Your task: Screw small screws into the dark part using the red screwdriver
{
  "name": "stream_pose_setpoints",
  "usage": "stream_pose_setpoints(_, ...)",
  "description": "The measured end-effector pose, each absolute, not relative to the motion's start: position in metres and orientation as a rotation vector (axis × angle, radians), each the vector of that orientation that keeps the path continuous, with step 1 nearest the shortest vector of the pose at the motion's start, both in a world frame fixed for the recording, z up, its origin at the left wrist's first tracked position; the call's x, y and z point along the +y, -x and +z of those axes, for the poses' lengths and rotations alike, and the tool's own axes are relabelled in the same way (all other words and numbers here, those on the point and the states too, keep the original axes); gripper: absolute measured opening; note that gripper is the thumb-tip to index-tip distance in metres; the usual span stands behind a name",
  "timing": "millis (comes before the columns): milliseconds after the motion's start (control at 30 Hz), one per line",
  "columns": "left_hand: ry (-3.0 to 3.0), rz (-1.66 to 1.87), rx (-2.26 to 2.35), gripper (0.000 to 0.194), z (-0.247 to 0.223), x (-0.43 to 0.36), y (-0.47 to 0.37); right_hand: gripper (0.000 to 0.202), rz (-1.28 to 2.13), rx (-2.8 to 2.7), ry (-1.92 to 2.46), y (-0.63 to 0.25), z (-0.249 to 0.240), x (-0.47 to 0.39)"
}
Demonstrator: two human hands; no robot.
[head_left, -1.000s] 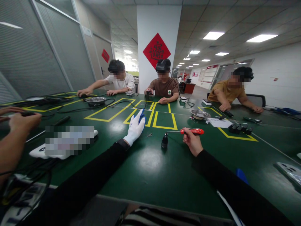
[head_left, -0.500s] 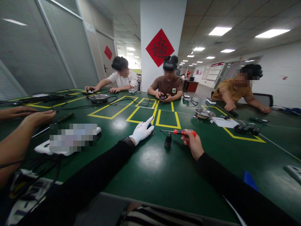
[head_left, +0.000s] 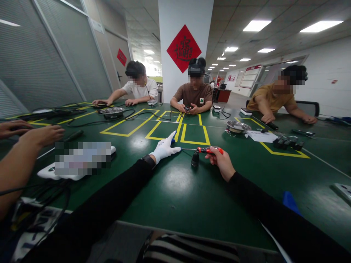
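My left hand (head_left: 165,148), in a white glove with blue fingertips, rests low over the green table (head_left: 175,204). Its index finger points forward, and its thumb reaches right toward the thin shaft of a screwdriver. My right hand (head_left: 221,163) is bare and grips the red and black handle of that screwdriver (head_left: 210,150), whose shaft points left. The tip is close to my left thumb; contact is too small to tell. A black cone-shaped part (head_left: 195,159) stands upright on the table below the shaft, between my hands.
At left lie a white device (head_left: 44,173) and another person's hands (head_left: 41,137). Three people sit across the table. Metal bowls (head_left: 112,111) (head_left: 238,126), white paper (head_left: 261,136), black parts (head_left: 287,143), cables and yellow tape outlines are farther out.
The screwdriver and my right hand have moved slightly left, nearer my left thumb. The small metal bit beside my left thumb no longer shows. The camera view has shifted a little.
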State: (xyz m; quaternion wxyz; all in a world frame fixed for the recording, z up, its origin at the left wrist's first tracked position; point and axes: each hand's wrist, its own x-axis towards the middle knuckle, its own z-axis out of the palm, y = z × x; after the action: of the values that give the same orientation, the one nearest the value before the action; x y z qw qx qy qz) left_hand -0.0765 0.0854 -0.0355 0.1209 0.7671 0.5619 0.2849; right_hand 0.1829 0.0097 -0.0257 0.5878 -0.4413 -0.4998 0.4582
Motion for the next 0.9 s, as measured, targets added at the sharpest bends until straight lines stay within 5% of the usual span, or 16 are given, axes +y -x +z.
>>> stream_pose_setpoints(467, -2.205, 0.780, 1.636, 0.101, -0.0345, 0.0873, 0.0771, 0.025, 1.217, -0.836, 0.948, -0.1910, -0.0197, 0.0122)
stream_pose_setpoints(700, -2.202, 0.785, 1.694, 0.071, -0.0340, 0.0869, 0.0765, 0.026, 1.192, -0.939, 0.995, -0.1883, -0.0202, 0.0095)
stream_pose_setpoints(900, -2.346, 0.755, 1.722, 0.070, -0.0382, 0.0871, 0.0751, 0.028, 1.159, -1.018, 1.010, -0.1869, -0.0236, 0.0104)
